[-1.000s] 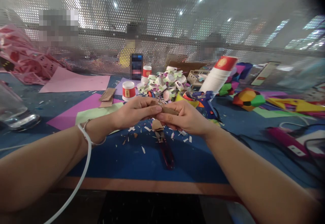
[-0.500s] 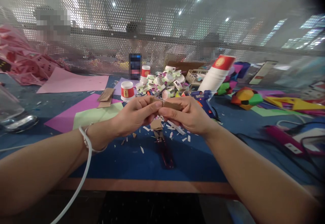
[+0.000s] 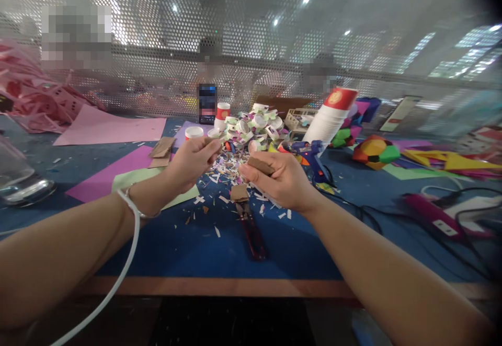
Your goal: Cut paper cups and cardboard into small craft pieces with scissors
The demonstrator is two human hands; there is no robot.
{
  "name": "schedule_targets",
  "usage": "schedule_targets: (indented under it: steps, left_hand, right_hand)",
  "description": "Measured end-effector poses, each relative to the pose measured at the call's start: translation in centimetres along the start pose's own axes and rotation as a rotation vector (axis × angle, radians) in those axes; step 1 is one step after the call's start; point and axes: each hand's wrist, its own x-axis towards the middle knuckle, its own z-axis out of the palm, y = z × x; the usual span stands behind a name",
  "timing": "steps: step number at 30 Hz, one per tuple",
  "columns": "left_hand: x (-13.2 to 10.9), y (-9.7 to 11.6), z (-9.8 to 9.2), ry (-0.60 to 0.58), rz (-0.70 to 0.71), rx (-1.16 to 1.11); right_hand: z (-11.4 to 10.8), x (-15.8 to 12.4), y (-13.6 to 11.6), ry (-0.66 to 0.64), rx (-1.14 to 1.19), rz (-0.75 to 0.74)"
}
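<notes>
My right hand [image 3: 288, 179] pinches a small brown cardboard piece [image 3: 261, 166] between thumb and fingers, above the paper scraps. To its left, my left hand [image 3: 192, 163] is closed in a pinch; whatever it holds, if anything, is too small to make out. Between and below the hands lies a dark-red-handled tool [image 3: 254, 239] that looks like pliers, its metal end partly under another cardboard piece [image 3: 239, 193]. A red-and-white paper cup [image 3: 194, 132] stands just behind my left hand, its lower part hidden.
Cut cup pieces [image 3: 257, 124] are heaped behind the hands. Stacked paper cups [image 3: 327, 118] lean at the right, beside a blue glue gun [image 3: 311, 155] with a black cable. Coloured sheets [image 3: 113, 171] and folded cardboard [image 3: 161, 150] lie left. A power strip [image 3: 435, 220] sits far right.
My hands have come apart from each other. The left moved left and a little up, still pinched; the right lowered slightly, keeping the cardboard piece.
</notes>
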Motion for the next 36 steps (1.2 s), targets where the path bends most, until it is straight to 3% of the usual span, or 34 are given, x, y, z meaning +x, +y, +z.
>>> schedule_targets:
  steps: [3,6,15,22,26,30,36]
  left_hand:
    - [0.5,-0.3,-1.4,-0.212,-0.008,0.409]
    - [0.3,-0.4,-1.5,-0.367,0.035,0.603]
    - [-0.5,0.5,-0.5,-0.400,-0.122,0.343]
    - [0.2,0.0,-1.4,-0.147,0.257,0.699]
    - [-0.8,0.9,-0.5,-0.328,0.188,0.615]
    - [-1.6,1.3,0.2,-0.310,0.165,0.546]
    - [-1.4,0.7,0.2,-0.348,0.254,0.612]
  right_hand:
    - [0.0,0.2,0.5,-0.072,-0.009,0.038]
    - [0.1,0.3,1.3,-0.175,-0.063,0.104]
    - [0.2,0.3,1.7,-0.299,-0.089,0.232]
    - [0.4,0.2,2.1,-0.375,-0.055,0.292]
    - [0.7,0.2,2.2,-0.341,-0.061,0.280]
    - [0.7,0.3,2.0,-0.320,0.016,0.259]
    - [0.7,0.3,2.1,-0.274,-0.103,0.276]
